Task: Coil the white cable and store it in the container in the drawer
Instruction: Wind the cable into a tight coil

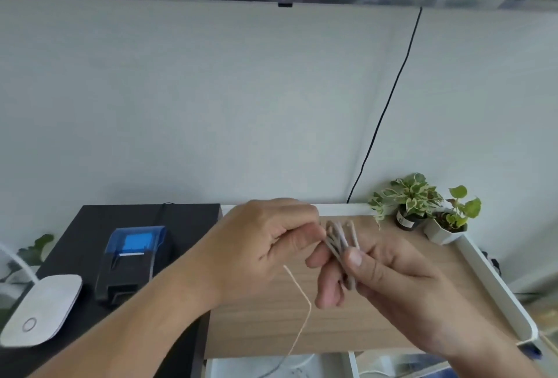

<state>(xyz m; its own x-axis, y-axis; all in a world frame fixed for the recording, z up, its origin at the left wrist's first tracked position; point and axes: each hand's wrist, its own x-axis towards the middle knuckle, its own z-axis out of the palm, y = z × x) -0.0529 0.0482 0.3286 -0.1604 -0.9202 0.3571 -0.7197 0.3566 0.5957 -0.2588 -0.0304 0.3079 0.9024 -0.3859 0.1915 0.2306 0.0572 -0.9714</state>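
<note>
Above the wooden tabletop (271, 326), my right hand (383, 281) pinches a bundle of folded loops of the white cable (339, 240) between thumb and fingers. My left hand (265, 244) grips the cable just left of the bundle, fingers closed on it. A loose tail of the cable (302, 314) hangs from my left hand down past the table's front edge. The open drawer (302, 367) shows at the bottom edge, with white cable inside; its container is not clearly visible.
A black side table (75, 256) on the left carries a small printer with a blue lid (133, 259) and a white lamp base (42, 308). Two potted plants (422, 205) stand at the back right corner. A black cord (389, 99) runs down the wall.
</note>
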